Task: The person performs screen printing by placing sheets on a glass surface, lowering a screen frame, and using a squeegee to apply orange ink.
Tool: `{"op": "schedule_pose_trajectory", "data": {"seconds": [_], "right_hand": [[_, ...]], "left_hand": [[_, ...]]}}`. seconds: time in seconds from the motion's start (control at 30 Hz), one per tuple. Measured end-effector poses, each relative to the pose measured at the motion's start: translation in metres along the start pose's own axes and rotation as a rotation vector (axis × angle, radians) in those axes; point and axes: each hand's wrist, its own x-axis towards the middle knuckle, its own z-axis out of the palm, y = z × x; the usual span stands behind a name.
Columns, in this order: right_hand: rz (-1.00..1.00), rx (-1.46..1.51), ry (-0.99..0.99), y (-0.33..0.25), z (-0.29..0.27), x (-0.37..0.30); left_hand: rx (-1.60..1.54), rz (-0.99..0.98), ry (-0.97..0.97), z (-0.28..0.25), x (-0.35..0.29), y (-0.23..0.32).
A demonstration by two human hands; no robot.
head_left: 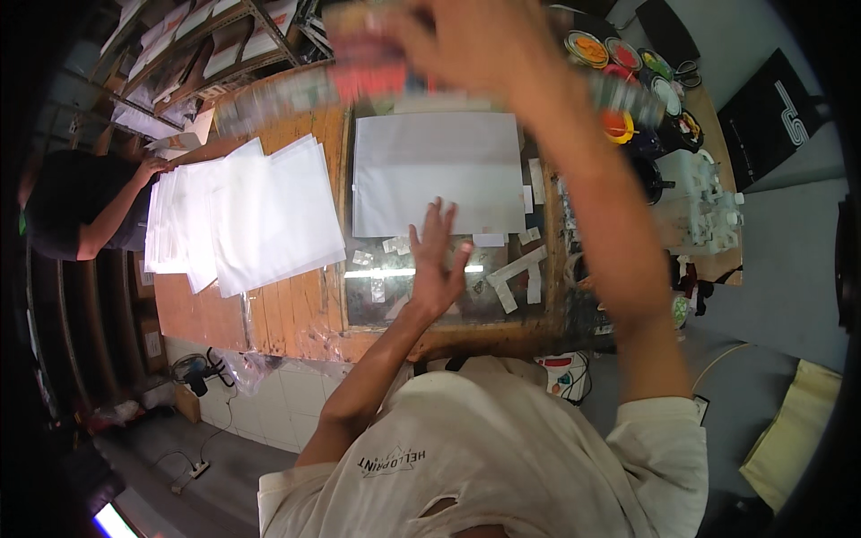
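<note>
My left hand (437,271) is open with its fingers spread. Its fingertips lie over the near edge of a pale grey, flat sheet (439,161) on the glass panel (404,305) set into the wooden table. Raised beyond the sheet, my right hand (471,40) is smeared by motion. It appears closed on a long, blurred frame (278,103) that spans the far side of the table, with a reddish block near its middle. Part of that frame lies beyond the top of the picture. Small tape strips (516,273) stick to the glass around the sheet.
To the left, white sheets (269,215) lie in an overlapping pile, with a co-worker's hand (152,168) beside them. Open ink tins (587,49) and plastic bottles (704,202) crowd the right side. Shelves (224,45) with paper stacks stand at the far left.
</note>
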Motion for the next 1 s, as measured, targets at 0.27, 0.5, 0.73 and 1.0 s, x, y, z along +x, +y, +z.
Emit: {"op": "schedule_pose_trajectory", "data": {"seconds": [0.27,0.5,0.73,1.0], "right_hand": [[-0.172,-0.188,-0.026,0.028,0.188,-0.181],[-0.116,-0.172,-0.087,0.057,0.252,-0.195],[-0.150,-0.242,-0.012,0.059,0.263,-0.195],[-0.113,-0.274,0.031,0.119,0.293,-0.074]], "left_hand": [[-1.560,-0.855,0.284,-0.057,-0.054,0.021],[-1.393,-1.128,0.312,-0.005,-0.062,-0.041],[-1.437,-1.117,0.296,-0.008,-0.068,-0.040],[-1.342,-1.201,0.318,-0.016,-0.061,-0.020]]}}
